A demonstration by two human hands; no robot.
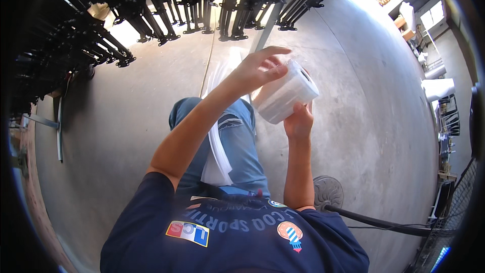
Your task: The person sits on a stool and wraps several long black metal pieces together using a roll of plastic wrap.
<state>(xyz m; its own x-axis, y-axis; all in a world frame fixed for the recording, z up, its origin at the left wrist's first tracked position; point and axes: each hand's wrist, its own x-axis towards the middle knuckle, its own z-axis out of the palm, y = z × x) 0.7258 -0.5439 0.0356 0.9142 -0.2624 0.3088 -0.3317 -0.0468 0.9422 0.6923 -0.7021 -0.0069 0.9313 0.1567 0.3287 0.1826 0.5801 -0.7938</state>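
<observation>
A roll of clear plastic film [285, 93] is held up in front of my knees, tilted, with the dark opening of its core facing right. My right hand [299, 120] grips the roll at its lower right edge, thumb on the near side. My left hand [262, 68] is at the roll's upper left edge. Its index finger stretches out, apart from the thumb, while the other fingers are bent. Whether its thumb touches the film is hard to see. Long whitish strips [217, 156] lie across my lap and reach past my left forearm.
Black metal parts [166, 5] hang in rows at the far side. A grey metal bar [273, 23] slants down among them. At right rear stand a round fan base [328, 192] and a black pole. A white cylinder [438, 89] and shelving line the right wall.
</observation>
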